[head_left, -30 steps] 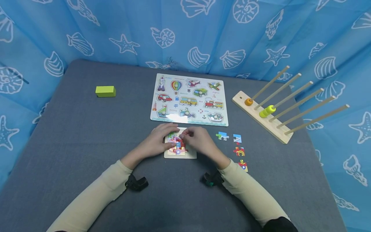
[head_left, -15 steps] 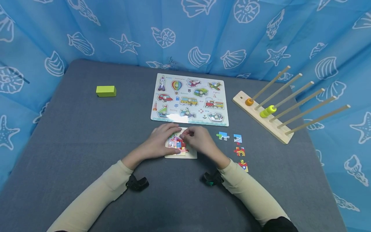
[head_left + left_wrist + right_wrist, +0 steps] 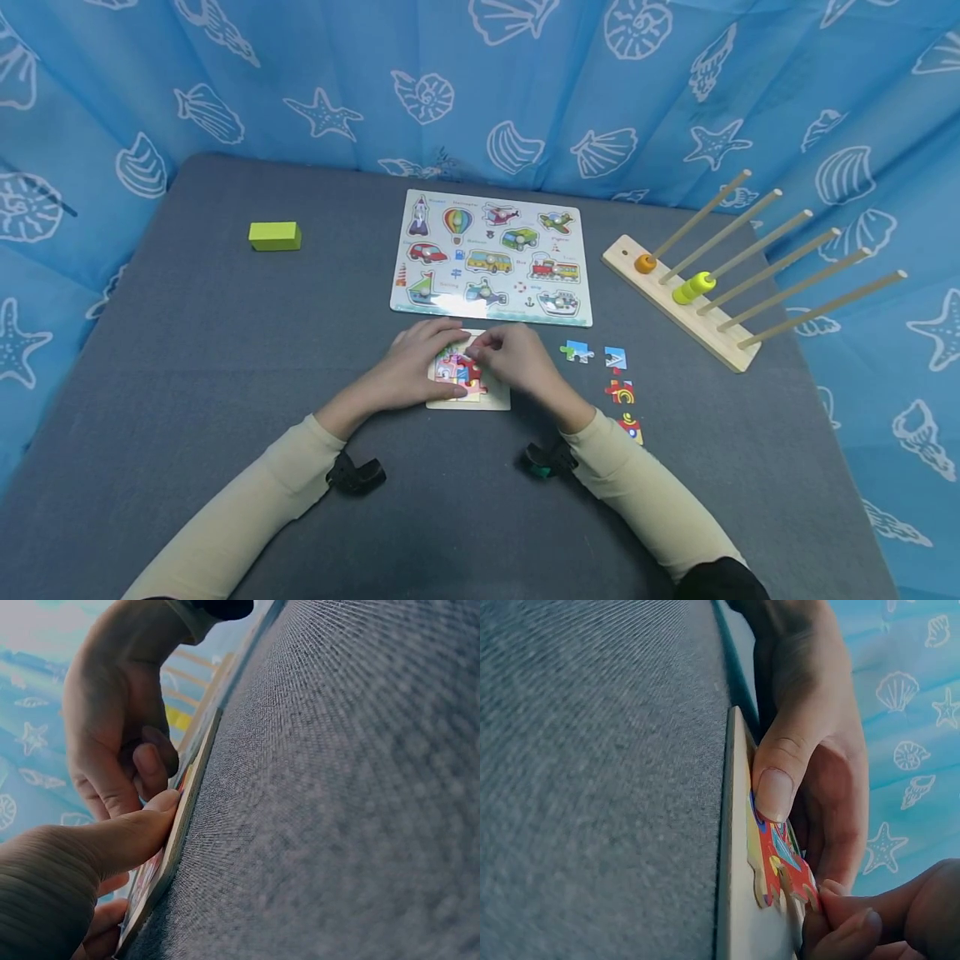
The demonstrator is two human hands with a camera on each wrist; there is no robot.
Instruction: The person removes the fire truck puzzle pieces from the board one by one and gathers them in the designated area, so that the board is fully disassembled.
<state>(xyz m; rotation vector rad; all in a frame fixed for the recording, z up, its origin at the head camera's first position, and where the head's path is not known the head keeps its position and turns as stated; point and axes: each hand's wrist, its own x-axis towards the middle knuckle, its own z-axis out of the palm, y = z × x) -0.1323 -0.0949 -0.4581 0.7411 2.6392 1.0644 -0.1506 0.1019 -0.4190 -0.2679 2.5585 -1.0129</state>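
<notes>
Lime green, a block lies at the far left of the grey desk, well apart from everything else. Further right, a cream sleeve with a black band leads to the left hand, which is fairly wide: its fingers reach along the far left part of a small wooden puzzle, while the thumb presses on the pieces near its closer edge. The puzzle lies on the desk between the two hands, partly filled with colourful pieces. Behind it is a white picture board printed with vehicles and a balloon.

From the other side comes the right hand, narrow, with thumb and fingertips drawn together; it pinches the edge of a red piece over the puzzle. Whether that piece lies fully flat cannot be told.

Right of this hand are four loose pieces: a blue-green one, a blue one, then a red-yellow one and another partly behind the sleeve. Farthest right, a wooden rack with six pegs carries an orange bead and yellow-green beads.
</notes>
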